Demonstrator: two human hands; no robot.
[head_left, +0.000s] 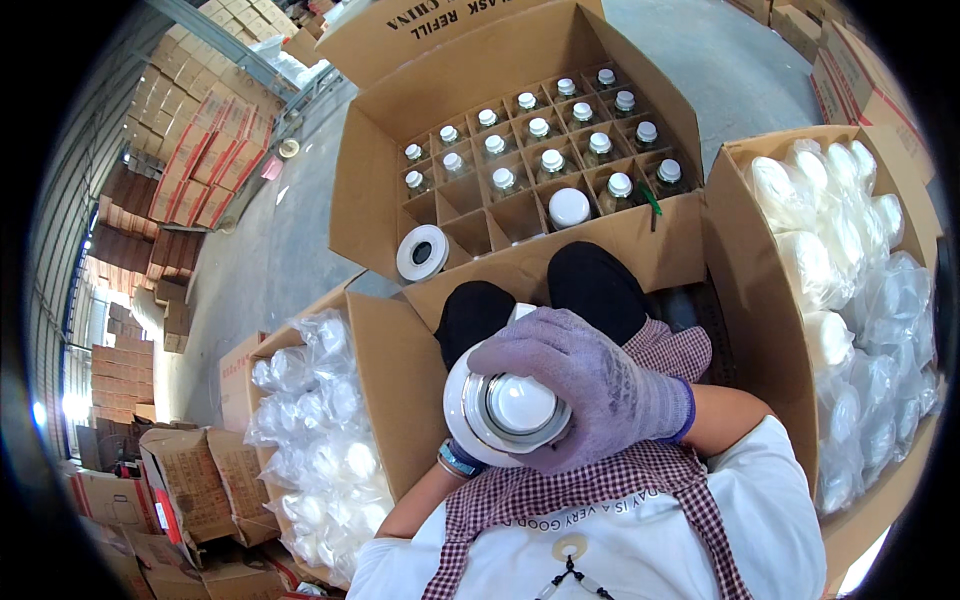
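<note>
In the head view, the right hand [585, 375], in a purple-gray glove, is curled around a white bottle [520, 402], fingers over its top and thumb low on its side. The bottle is right under that hand, with shiny silver rings around its white middle. The left hand [466, 455] is mostly hidden below the bottle, with a bit of blue cuff showing, so I can't tell if it is gripping. Past the right hand sits a big brown box [365, 190] split into little squares, with white-capped glass bottles [502, 180] inside. A white piece with a dark round hole [422, 252] stands in its near left corner. To the left of the hands is a box [398, 385] of bagged white things [335, 465]; to the right of them is another box [760, 330] with more bags [840, 235]. Below the hands is a checked apron [560, 500].
</note>
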